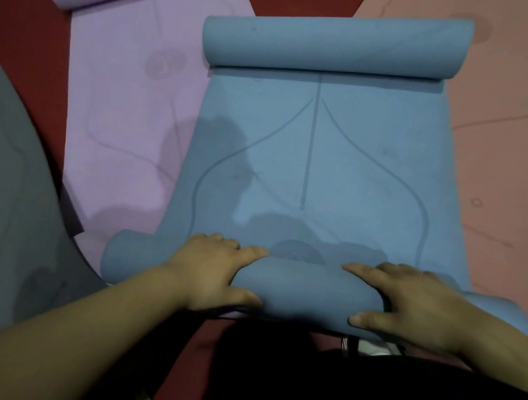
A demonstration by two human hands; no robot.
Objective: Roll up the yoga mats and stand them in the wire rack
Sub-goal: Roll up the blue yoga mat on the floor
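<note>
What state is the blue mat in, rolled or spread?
Partly rolled. The left hand and right hand grip a roll at the near end of the blue mat; its far end curls too; the middle lies flat.

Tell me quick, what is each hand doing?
Left hand: fingers curled round the rolled end of the blue mat.
Right hand: gripping the same roll.
</note>
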